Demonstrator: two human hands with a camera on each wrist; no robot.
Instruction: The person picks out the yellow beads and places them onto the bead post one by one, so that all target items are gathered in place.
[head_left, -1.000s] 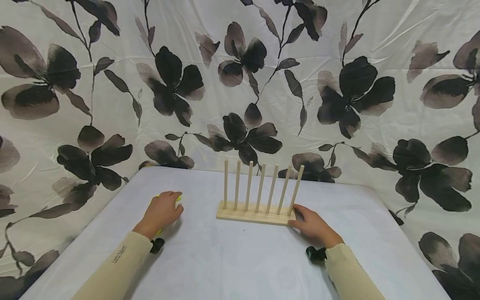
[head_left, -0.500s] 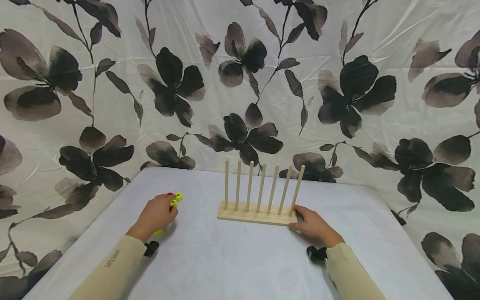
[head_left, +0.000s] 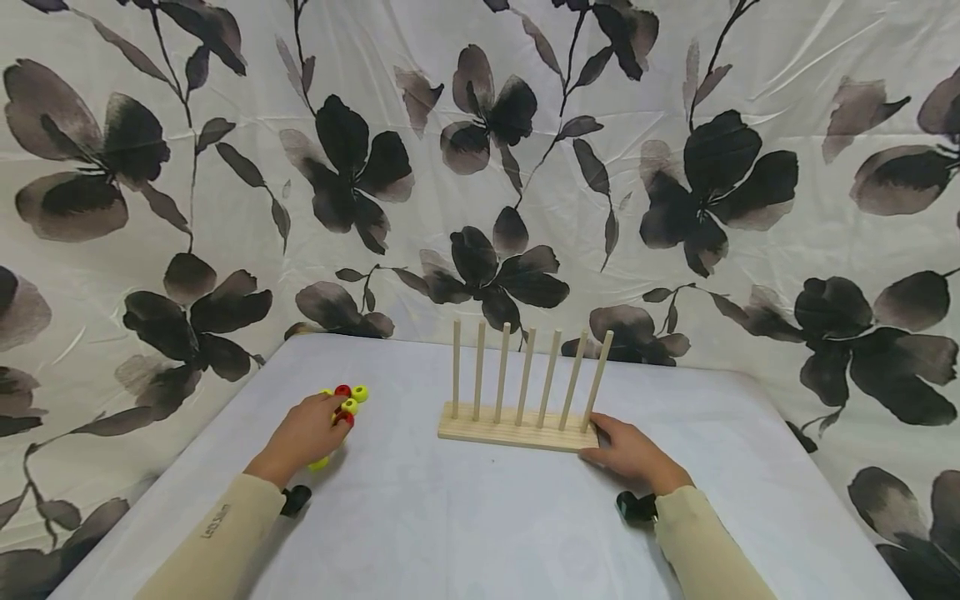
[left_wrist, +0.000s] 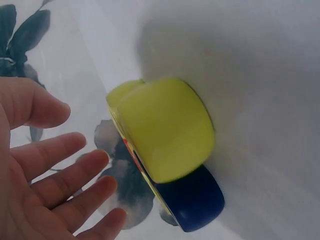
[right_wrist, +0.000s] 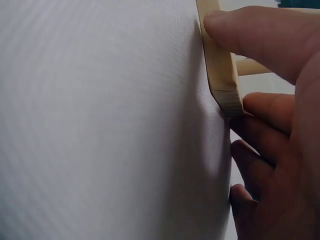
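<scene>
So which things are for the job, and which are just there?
Probably for the job:
yellow beads, red beads and a blue bead, near the left hand
wooden rack, held by the right hand

Just there:
flowery cloth behind
white table underneath

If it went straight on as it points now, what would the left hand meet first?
Probably the near yellow bead in the left wrist view, ahead of the fingertips; depth is unclear.

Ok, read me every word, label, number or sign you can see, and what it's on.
"Lets Slim", my best reading, small and blurred at the end, on the left sleeve.
No other readable text; I see none on the wooden peg rack or beads.
</scene>
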